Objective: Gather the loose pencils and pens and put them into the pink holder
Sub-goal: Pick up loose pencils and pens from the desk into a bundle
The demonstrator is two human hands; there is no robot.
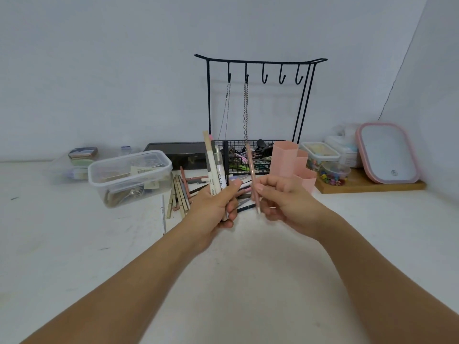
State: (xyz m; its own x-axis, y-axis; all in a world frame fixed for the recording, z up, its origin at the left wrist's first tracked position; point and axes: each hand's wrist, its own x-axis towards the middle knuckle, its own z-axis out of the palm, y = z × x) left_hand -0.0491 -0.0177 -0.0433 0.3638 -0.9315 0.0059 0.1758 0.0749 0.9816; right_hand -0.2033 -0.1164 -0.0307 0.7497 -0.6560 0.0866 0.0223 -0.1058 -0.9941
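Both forearms reached forward over the white table [248, 281], hands raised above it. Left hand [213, 207]: fist wrapped around a bundle of pens [215, 167], held upright, tips pointing up. Right hand [280, 202]: thumb and fingertips pinching a single pink pencil [252, 175], near upright, slightly tilted. The two hands were close but not touching.

Pink holder [290, 162], hexagonal stepped cells, stood on the table toward the far edge, just behind the right hand. Loose pencils [180, 192] lay scattered behind the left hand. A clear plastic container [129, 175] sat left of them. A black hook rack [258, 95] stood against the white wall; a pink-framed mirror [387, 152] leaned in the far right corner.
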